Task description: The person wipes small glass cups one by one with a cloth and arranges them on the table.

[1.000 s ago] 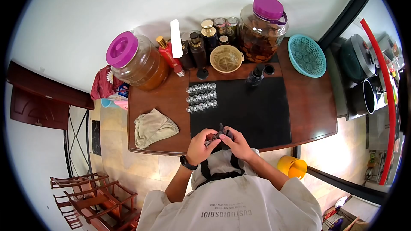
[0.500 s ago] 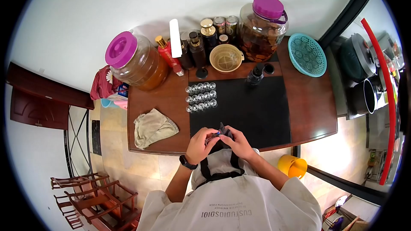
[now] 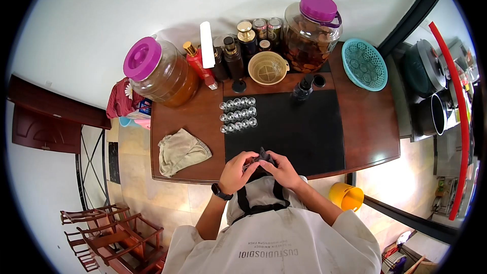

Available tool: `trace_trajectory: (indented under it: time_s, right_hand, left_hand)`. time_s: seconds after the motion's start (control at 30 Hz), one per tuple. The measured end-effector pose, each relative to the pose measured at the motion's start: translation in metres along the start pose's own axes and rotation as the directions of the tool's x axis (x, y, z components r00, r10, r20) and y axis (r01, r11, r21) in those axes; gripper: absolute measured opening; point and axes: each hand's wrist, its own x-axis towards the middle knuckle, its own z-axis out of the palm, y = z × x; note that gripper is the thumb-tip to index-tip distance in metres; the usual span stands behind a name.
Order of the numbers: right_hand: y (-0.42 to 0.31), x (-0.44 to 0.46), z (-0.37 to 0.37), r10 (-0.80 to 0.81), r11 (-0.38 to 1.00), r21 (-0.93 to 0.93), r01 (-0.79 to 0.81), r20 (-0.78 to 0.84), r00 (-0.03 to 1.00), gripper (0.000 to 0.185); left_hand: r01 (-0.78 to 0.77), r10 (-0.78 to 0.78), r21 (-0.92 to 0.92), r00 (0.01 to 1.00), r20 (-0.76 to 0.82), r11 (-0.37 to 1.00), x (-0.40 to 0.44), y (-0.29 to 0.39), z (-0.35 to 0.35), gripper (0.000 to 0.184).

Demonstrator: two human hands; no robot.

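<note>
At the table's front edge, my left hand (image 3: 234, 173) and my right hand (image 3: 284, 171) are close together, fingers pinched around a small dark grey cloth (image 3: 264, 155). Whether anything sits inside the cloth is hidden by the fingers. Beyond them lies a black mat (image 3: 299, 134), with small clear glasses (image 3: 238, 115) standing in three rows on its left part. A dark bottle (image 3: 303, 90) stands at the mat's far edge, beside a round black cap (image 3: 318, 80).
A crumpled beige cloth (image 3: 182, 152) lies left of the mat. Along the wall stand two big purple-lidded jars (image 3: 170, 78), several bottles (image 3: 233, 61) and a tan basket (image 3: 269, 68). A turquoise basket (image 3: 364, 65) holding glasses is at the right. Below is a yellow bucket (image 3: 347, 197).
My fingers have shifted slightly on the dark cloth, and a small blue spot between them no longer shows. The things on the table have stayed put.
</note>
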Motion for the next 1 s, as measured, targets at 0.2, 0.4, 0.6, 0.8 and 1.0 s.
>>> trace_trajectory:
  time_s: [0.2,0.4,0.6,0.8,1.0]
  right_hand:
    - [-0.003,0.001,-0.001,0.014,0.991,-0.129,-0.021,-0.051,0.999,0.019]
    - [-0.002,0.002,0.003,-0.123,0.959,-0.273,0.080,-0.144,0.982,0.020]
    - [0.010,0.008,0.003,-0.121,0.992,-0.047,0.114,-0.188,0.975,0.015]
    - [0.017,0.010,-0.002,-0.343,0.929,-0.166,0.331,-0.054,0.938,0.021]
    - [0.005,0.007,0.005,-0.237,0.963,-0.146,0.227,-0.056,0.970,0.024]
  left_hand:
    - [-0.034,0.031,0.036,0.997,0.067,0.999,0.000,-0.003,0.001,0.032]
    - [-0.116,0.098,0.156,0.988,0.115,0.981,0.003,-0.017,-0.001,0.041]
    - [0.000,0.002,0.043,0.998,-0.056,0.999,0.003,-0.022,0.003,0.036]
    - [0.045,-0.174,-0.432,0.949,-0.263,0.901,0.002,-0.031,0.013,0.031]
    - [0.011,-0.077,-0.275,0.970,-0.232,0.961,-0.001,-0.041,0.012,0.024]
